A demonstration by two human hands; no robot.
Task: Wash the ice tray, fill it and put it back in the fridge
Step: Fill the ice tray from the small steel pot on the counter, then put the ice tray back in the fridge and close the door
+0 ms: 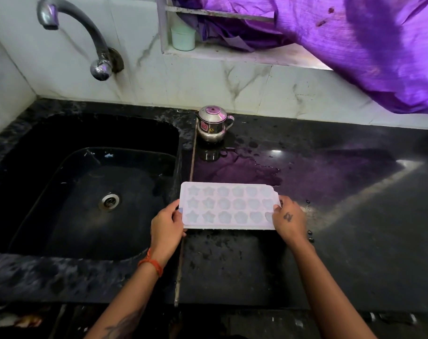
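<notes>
Ice tray (228, 206), pale with star-shaped cells, is held level over the black worktop (354, 216); left hand (167, 228) and right hand (290, 220) each grip an end. A steel pot (213, 124) behind bears a "3" sticker.

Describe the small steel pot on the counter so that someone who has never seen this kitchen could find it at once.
Start at the black sink basin under the curved chrome tap. Just right of the basin's back corner, on the wet black stone counter near the marble wall, stands the small shiny steel pot with domed lid and side handle. It alone is metal there; the white plastic ice tray lies nearer.
</notes>
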